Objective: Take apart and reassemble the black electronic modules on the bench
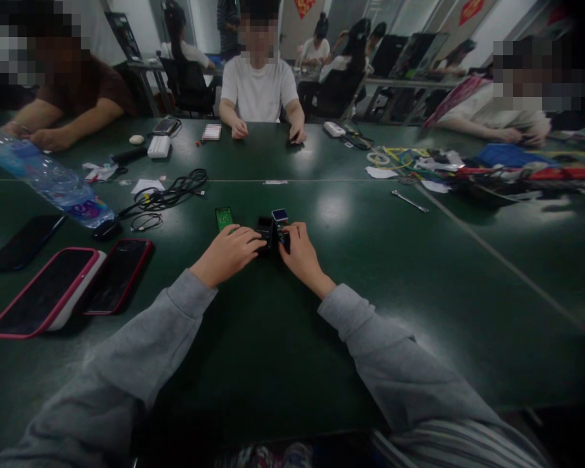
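In the head view, my left hand (231,252) has its fingers bent onto a small black casing (265,224) near the table's middle. My right hand (302,253) grips a small electronic module with a screen (280,214), held upright against the casing's right side. The lower part of the module and some of my fingertips are hidden. A green circuit board (223,216) lies just beyond my left hand, partly covered by the fingers.
Phones (121,276) lie on the left, with a plastic bottle (53,175) on its side behind them. Black cables (175,188) sit further in. A wrench (409,201) and a tangle of wires (433,162) lie to the right. Other people sit around the green table (253,364).
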The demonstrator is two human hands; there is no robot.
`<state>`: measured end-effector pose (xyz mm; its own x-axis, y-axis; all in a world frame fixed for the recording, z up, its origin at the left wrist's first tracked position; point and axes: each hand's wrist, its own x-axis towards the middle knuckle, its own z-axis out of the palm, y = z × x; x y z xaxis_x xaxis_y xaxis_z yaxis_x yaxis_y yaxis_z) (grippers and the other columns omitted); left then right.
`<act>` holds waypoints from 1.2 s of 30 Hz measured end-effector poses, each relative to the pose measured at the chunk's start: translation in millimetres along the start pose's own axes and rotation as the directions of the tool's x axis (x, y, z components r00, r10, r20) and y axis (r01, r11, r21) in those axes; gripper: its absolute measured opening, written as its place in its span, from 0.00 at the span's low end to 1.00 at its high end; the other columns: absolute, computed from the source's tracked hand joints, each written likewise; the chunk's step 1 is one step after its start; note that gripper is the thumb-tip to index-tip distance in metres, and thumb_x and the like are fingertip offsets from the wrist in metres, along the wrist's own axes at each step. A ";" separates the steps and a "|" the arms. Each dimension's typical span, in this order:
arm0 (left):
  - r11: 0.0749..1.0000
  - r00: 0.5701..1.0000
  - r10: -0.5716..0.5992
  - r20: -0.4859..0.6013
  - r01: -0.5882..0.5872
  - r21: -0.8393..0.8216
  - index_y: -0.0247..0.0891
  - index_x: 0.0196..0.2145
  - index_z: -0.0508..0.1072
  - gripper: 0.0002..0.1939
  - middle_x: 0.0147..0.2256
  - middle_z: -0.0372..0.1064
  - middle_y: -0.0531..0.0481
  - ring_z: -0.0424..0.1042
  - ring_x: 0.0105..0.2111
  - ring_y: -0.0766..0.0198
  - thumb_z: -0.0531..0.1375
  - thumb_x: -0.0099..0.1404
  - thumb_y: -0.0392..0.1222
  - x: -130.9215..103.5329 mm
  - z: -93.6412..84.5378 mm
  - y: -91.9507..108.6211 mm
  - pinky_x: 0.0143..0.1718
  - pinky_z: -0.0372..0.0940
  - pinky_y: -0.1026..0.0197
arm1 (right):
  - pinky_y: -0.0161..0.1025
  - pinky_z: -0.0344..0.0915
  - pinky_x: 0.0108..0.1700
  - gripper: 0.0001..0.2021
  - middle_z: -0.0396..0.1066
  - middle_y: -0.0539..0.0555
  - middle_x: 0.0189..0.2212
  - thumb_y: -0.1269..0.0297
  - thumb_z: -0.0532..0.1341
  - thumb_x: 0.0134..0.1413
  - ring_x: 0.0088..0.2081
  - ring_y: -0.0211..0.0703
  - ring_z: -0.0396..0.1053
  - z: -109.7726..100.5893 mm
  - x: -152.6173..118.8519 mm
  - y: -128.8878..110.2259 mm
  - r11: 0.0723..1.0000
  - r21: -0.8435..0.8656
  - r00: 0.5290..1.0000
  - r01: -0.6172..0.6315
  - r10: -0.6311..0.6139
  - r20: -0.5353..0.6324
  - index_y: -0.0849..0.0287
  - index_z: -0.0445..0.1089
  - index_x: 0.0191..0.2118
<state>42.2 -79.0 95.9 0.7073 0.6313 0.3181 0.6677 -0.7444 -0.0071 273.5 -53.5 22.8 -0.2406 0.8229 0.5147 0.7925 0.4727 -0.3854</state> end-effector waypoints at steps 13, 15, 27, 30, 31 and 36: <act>0.989 0.967 -0.107 -0.232 0.127 0.075 0.38 0.54 0.74 0.15 0.51 0.74 0.40 0.76 0.44 0.53 0.53 0.74 0.34 -4.0 48.4 21.2 0.43 0.71 0.50 | 0.49 0.76 0.42 0.14 0.62 0.63 0.50 0.69 0.59 0.59 0.46 0.53 0.69 -1.2 -0.6 -1.5 1.000 -0.024 1.000 -0.002 0.002 0.008 0.62 0.65 0.51; 0.986 0.961 -0.123 -0.246 0.147 0.081 0.38 0.54 0.74 0.15 0.51 0.74 0.40 0.76 0.43 0.53 0.53 0.74 0.35 -4.2 50.7 21.9 0.42 0.71 0.50 | 0.48 0.76 0.41 0.14 0.62 0.63 0.50 0.70 0.59 0.59 0.45 0.53 0.69 -2.3 -0.7 -2.8 0.999 -0.037 1.000 -0.001 0.001 0.017 0.63 0.65 0.51; 0.972 0.928 -0.219 -0.301 0.234 0.011 0.39 0.53 0.73 0.14 0.52 0.73 0.43 0.75 0.44 0.57 0.57 0.72 0.36 -3.8 55.2 16.9 0.43 0.72 0.55 | 0.48 0.75 0.39 0.13 0.62 0.63 0.49 0.68 0.60 0.60 0.44 0.53 0.69 -4.8 -1.2 -7.4 0.999 -0.050 1.000 -0.011 0.011 0.009 0.61 0.65 0.50; 0.972 0.928 -0.226 -0.297 0.236 -0.004 0.38 0.54 0.72 0.14 0.52 0.72 0.43 0.75 0.44 0.56 0.58 0.71 0.35 -4.3 56.2 16.6 0.43 0.72 0.54 | 0.48 0.75 0.40 0.12 0.61 0.63 0.49 0.67 0.60 0.60 0.44 0.54 0.69 -4.3 -1.2 -7.0 1.000 -0.018 1.000 -0.016 0.016 0.001 0.61 0.65 0.50; 0.972 0.928 -0.226 -0.296 0.235 -0.008 0.38 0.54 0.72 0.14 0.52 0.72 0.42 0.75 0.45 0.56 0.58 0.71 0.35 -4.4 56.5 16.3 0.43 0.72 0.54 | 0.49 0.75 0.40 0.12 0.61 0.63 0.49 0.67 0.60 0.61 0.44 0.54 0.69 -3.9 -1.1 -6.3 1.000 0.007 1.000 -0.026 0.026 -0.006 0.62 0.65 0.50; 0.972 0.926 -0.229 -0.301 0.233 -0.024 0.38 0.54 0.72 0.14 0.52 0.71 0.42 0.75 0.45 0.56 0.58 0.71 0.34 -4.6 56.5 15.7 0.43 0.73 0.54 | 0.51 0.72 0.47 0.12 0.62 0.62 0.48 0.65 0.59 0.61 0.45 0.52 0.69 0.3 1.3 1.1 0.982 0.164 0.989 -0.089 0.106 -0.099 0.61 0.65 0.49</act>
<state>62.6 -81.3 40.8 0.4316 0.6898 0.5813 0.8083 -0.5818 0.0902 273.9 -51.8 22.8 -0.0987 0.8333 0.5439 0.7078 0.4430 -0.5503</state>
